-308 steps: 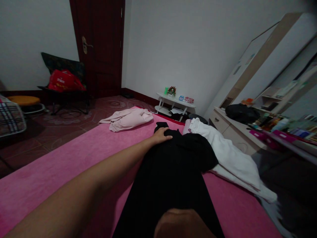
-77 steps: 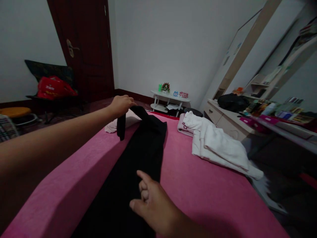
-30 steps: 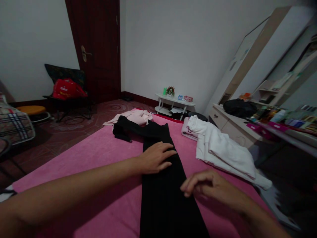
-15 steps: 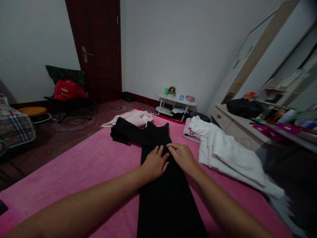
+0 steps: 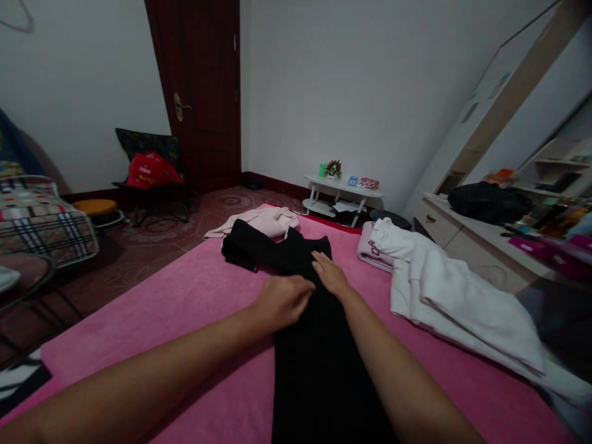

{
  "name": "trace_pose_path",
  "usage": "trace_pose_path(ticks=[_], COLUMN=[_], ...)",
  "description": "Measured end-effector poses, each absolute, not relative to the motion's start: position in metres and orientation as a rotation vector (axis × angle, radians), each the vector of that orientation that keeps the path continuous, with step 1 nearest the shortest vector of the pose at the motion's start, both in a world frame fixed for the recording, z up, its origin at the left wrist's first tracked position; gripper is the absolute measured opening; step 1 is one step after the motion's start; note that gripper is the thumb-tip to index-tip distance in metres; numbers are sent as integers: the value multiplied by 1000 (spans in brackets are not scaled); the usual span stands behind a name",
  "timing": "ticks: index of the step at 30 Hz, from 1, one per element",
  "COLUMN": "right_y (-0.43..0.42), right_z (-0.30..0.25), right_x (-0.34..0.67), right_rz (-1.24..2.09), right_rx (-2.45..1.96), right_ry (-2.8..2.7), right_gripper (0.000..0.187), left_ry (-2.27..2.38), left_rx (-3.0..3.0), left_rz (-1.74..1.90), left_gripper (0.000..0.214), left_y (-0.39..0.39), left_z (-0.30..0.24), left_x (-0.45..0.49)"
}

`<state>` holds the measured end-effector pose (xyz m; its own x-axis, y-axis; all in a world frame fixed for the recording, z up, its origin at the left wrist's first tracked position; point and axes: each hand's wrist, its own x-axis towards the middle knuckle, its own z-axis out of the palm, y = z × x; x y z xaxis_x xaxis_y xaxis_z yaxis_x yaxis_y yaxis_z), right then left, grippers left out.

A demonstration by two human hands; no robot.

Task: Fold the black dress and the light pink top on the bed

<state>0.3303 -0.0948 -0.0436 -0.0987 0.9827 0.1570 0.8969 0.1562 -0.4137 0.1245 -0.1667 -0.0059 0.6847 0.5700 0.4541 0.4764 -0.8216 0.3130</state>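
A long black garment (image 5: 319, 364) lies lengthwise on the pink bed cover (image 5: 194, 302), one part folded out toward the far left. My left hand (image 5: 281, 300) rests on the garment's left edge with its fingers curled down onto the cloth. My right hand (image 5: 329, 272) lies flat on the garment a little farther up, fingers stretched out and together. The two hands are close, almost touching.
A white garment (image 5: 457, 302) and a folded pink-and-white cloth (image 5: 372, 253) lie on the bed's right. A pale pink garment (image 5: 261, 221) lies at the far end. A dresser (image 5: 481, 246) stands right, a small white table (image 5: 345, 191) and a dark door (image 5: 203, 92) beyond.
Both hands came onto the black garment's upper part. Since half a second ago my right hand slid farther up the cloth and my left hand's fingers curled in at the left edge.
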Motion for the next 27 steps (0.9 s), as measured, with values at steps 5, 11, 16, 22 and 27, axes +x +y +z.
trace_pose_path(ticks=[5,11,16,22,27], right_y=[-101,-98,-97,-98,-99], right_z=[-38,-42,-44,-45,-43], right_x=[328,328,329,329,327], right_rz=[296,253,242,213,234], right_rx=[-1823,-1811,-1795,-1794,-1791], right_ry=[-2049,-2040,-2036,-2038,-1999], right_gripper=[47,46,46,47,44], left_ry=[1490,1619,1338,1374,1683], left_rx=[2145,1575,1635,2052,2592], left_rz=[1600,1259,996,805,757], left_gripper=[33,45,49,25,15], left_y=[-98,-33,-27,-17,-58], left_z=[33,24,14,36,118], left_x=[40,-33,-30,-4,44])
